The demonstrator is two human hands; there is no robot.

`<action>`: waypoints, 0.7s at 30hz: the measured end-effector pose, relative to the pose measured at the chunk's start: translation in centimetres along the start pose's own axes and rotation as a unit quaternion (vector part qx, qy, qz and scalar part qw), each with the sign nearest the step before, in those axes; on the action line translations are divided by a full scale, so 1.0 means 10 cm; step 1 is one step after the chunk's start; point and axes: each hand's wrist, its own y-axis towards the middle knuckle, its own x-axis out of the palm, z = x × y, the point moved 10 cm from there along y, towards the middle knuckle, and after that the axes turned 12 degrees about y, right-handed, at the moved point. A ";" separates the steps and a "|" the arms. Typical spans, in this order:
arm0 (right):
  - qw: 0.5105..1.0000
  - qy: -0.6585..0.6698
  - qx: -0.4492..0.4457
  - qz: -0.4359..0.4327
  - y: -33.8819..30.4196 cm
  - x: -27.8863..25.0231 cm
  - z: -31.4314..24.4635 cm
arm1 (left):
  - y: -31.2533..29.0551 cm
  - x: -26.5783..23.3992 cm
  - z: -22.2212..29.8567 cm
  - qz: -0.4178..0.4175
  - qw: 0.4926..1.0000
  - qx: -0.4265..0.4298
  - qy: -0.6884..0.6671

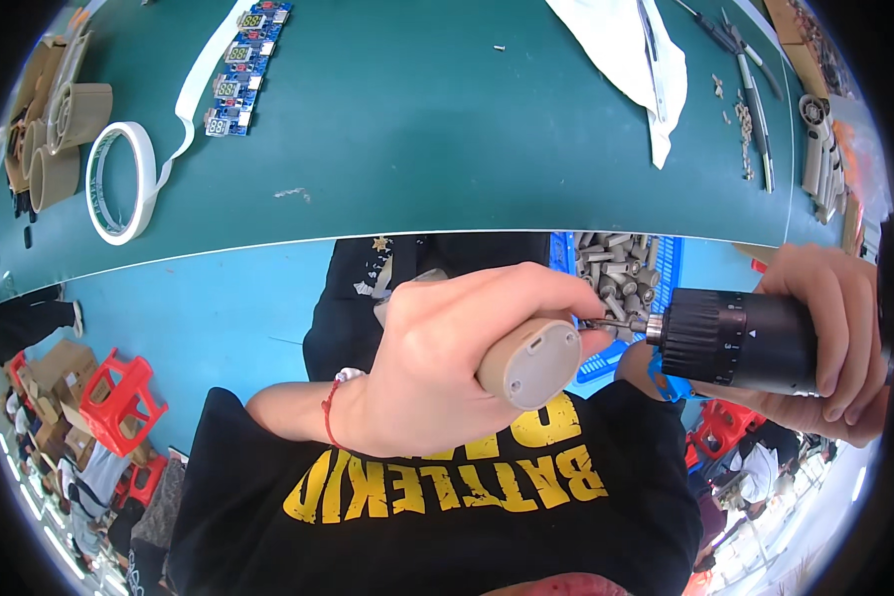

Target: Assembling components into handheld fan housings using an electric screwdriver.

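Screwdriver (740, 340), black, gripped in right hand (844, 343), bit (618, 323) pointing left toward beige housing (544, 366); can't tell if the tip touches. Left hand (447, 348) wrapped round the housing, this side of green table (397, 189), near blue basket (670, 273) of beige parts (616, 268).

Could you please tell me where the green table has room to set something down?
The middle of the green table, between the circuit boards and white sheet, is bare except one small metal piece. Tape roll and beige parts crowd the left; tools, the right.
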 end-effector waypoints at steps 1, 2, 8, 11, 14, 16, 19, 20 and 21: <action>0.999 0.012 -0.007 -0.036 -0.01 0.05 -0.11 | -0.01 0.00 0.00 0.002 1.000 0.004 0.007; 0.997 0.023 -0.013 -0.069 -0.02 0.08 -0.21 | 0.00 -0.01 -0.01 0.004 1.000 0.007 0.011; 0.978 0.069 -0.022 -0.194 -0.06 0.24 -0.62 | 0.02 -0.03 0.01 -0.005 1.000 0.024 0.009; 0.982 0.061 -0.026 -0.178 -0.07 0.25 -0.63 | 0.02 -0.04 0.00 -0.001 1.000 0.018 -0.016; 0.986 0.054 -0.032 -0.156 -0.10 0.27 -0.66 | 0.00 -0.03 0.00 0.000 0.999 0.027 -0.025; 0.988 0.052 -0.035 -0.141 -0.12 0.30 -0.70 | -0.01 -0.04 0.00 0.004 0.999 0.029 -0.021; 0.991 0.041 -0.040 -0.117 -0.16 0.39 -0.78 | -0.02 -0.03 0.00 0.005 0.999 0.028 -0.021; 0.992 0.038 -0.041 -0.110 -0.18 0.41 -0.82 | -0.02 -0.03 -0.01 0.007 0.999 0.025 -0.022; 0.992 0.038 -0.041 -0.110 -0.21 0.47 -0.91 | -0.02 -0.04 -0.01 0.007 0.999 0.025 -0.023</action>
